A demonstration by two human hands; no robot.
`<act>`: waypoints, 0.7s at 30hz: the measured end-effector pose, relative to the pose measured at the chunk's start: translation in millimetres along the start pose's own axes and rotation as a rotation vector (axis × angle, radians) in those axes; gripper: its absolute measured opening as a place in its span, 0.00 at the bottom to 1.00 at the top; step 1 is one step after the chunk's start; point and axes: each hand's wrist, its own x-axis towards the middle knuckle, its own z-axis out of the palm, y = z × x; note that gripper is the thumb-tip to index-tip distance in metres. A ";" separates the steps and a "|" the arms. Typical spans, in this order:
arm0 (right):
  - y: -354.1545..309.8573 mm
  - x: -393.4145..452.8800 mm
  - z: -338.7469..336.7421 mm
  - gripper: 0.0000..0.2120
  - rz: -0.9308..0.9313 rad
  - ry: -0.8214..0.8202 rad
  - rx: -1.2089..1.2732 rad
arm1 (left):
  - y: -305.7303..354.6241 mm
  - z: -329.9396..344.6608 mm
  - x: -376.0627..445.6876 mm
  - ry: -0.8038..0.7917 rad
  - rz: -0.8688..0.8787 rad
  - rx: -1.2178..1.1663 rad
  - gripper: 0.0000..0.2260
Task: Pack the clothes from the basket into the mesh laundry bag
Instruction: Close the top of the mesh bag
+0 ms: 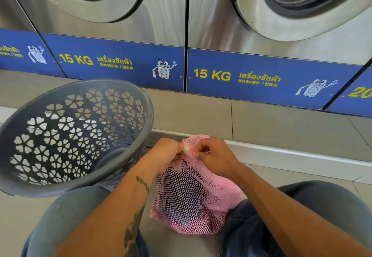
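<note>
A pink mesh laundry bag (193, 202) stands on the floor between my knees, bulging with dark and pink clothes that show through the netting. My left hand (168, 157) and my right hand (214, 156) meet at the bag's gathered top, each pinching it, with a small white piece between the fingertips. The grey plastic laundry basket (60, 184) with flower-shaped holes lies tipped toward me at the left; no clothes are visible in it.
Two steel front-loading washers (124, 29) with blue "15 KG" panels stand close ahead on a raised tiled step (201, 113). My legs in grey trousers flank the bag at the bottom of the view.
</note>
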 end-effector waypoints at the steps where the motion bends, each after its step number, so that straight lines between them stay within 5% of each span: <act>1: -0.3 -0.1 -0.4 0.13 0.017 0.013 0.009 | -0.1 0.6 -0.5 -0.006 0.019 0.000 0.10; 8: -2.0 0.5 0.9 0.07 0.137 0.044 0.107 | -3.3 3.5 -1.0 -0.076 0.069 0.043 0.14; 21: -5.6 -4.8 -5.2 0.13 0.222 0.004 0.291 | -8.6 2.0 4.7 -0.167 0.171 0.091 0.12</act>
